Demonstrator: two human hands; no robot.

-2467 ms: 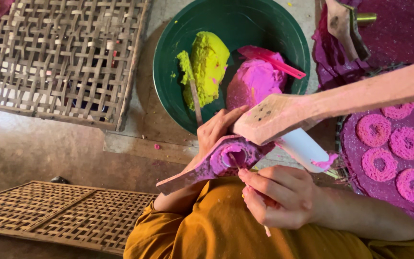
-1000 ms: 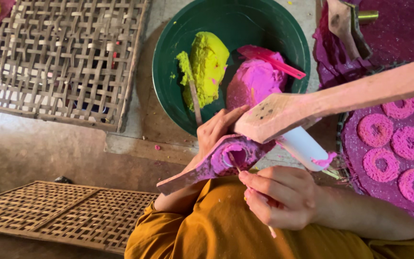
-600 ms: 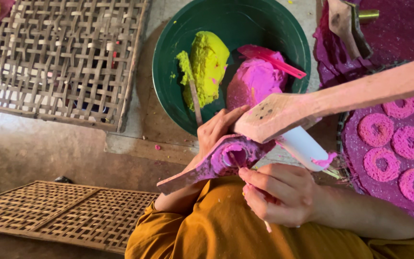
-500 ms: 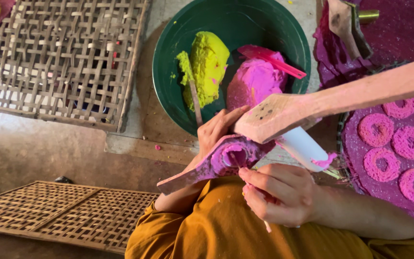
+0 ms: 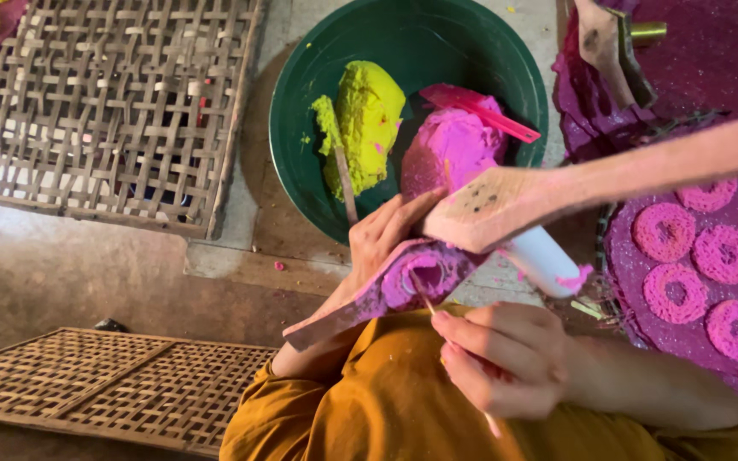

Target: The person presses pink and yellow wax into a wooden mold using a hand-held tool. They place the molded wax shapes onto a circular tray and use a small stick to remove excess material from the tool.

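Little has shifted since the earlier frames: only the right hand [image 5: 506,358], fingers pinched together on a thin pale stick [image 5: 424,299], has nudged at the pink dough ring [image 5: 424,275] on a purple-stained wooden paddle [image 5: 360,303] clasped by the left hand [image 5: 386,235] at centre. Above, a round green plastic basin [image 5: 301,128] holds yellow dough [image 5: 365,124] and pink dough [image 5: 454,145]. Woven bamboo trays [image 5: 104,102] lie on the earthen floor [image 5: 79,273] at left.

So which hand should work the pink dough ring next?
Right: the right hand pinches a thin stick, tip at the pink dough ring; the left hand is busy holding the paddle.
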